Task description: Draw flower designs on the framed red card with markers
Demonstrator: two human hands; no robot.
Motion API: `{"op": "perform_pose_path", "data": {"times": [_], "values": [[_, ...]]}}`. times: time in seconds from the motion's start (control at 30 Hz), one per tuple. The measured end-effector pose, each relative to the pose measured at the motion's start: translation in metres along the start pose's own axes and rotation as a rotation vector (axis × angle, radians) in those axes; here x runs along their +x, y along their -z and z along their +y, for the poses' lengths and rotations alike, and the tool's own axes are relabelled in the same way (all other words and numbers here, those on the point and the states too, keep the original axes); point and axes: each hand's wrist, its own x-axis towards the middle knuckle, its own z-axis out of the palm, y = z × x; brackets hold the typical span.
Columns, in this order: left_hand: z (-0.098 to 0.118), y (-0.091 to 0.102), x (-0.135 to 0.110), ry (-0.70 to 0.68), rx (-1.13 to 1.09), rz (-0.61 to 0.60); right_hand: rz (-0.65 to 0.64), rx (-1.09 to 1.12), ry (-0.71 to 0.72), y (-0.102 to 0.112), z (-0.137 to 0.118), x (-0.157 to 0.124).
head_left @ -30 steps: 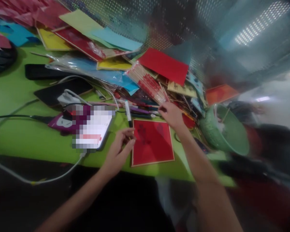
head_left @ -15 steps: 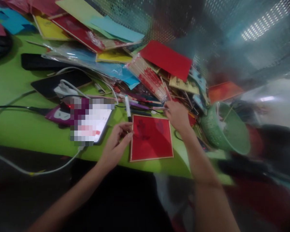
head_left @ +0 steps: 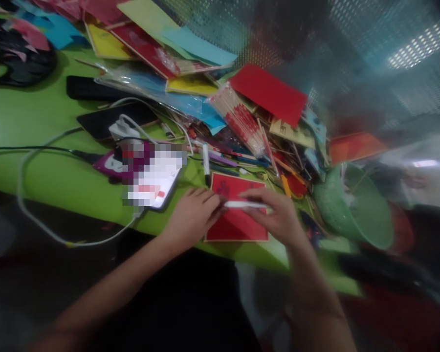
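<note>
A slim white pen [head_left: 238, 204] is held level between both my hands. My right hand [head_left: 278, 215] pinches its body between thumb and fingers. At the dark left end of the pen, the fingers of my left hand [head_left: 196, 215] are closed around the tip or cap; which one is hidden. Just below the pen lies a red square card [head_left: 238, 227] with a pale border. Dark drawn marks show near its top edge, partly covered by my hands. A white marker with a black cap [head_left: 206, 161] lies beyond the card's upper left corner.
Left of the card lies a lit phone [head_left: 157, 183], partly blurred out, with a white cable. Behind are bundled red-tipped sticks [head_left: 238, 115], a red sheet [head_left: 269, 93] and coloured papers. A green basket [head_left: 352, 205] stands right. The green table's [head_left: 150, 222] front edge is close.
My right hand has come back from the pile toward me and now holds the white pen over the card. My left hand has moved right from the card's edge onto the pen's end.
</note>
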Motion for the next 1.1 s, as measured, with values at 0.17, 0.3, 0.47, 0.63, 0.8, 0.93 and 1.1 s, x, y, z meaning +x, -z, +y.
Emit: {"op": "perform_pose_path", "data": {"times": [0.17,0.3,0.47,0.63,0.8,0.93,1.1], "values": [[0.011,-0.003,-0.01,-0.042,-0.049,-0.017,0.065,0.618,-0.172,-0.026,0.01,-0.01],[0.013,-0.008,-0.019,-0.03,-0.093,-0.021,0.113,0.639,-0.261,-0.046,0.016,-0.014],[0.001,-0.005,-0.037,0.101,-0.118,0.03,0.737,0.588,-0.11,-0.014,0.02,-0.005],[-0.002,-0.008,-0.043,0.025,-0.168,-0.051,0.493,0.589,-0.225,-0.009,0.038,0.019],[-0.004,-0.011,-0.045,0.008,-0.142,-0.079,0.338,0.579,-0.317,-0.041,0.069,0.038],[-0.006,-0.01,-0.047,0.003,-0.116,-0.069,0.353,0.56,-0.359,-0.054,0.086,0.037],[-0.005,-0.009,-0.046,-0.033,-0.095,-0.031,0.365,0.483,-0.336,-0.057,0.087,0.035]]}}
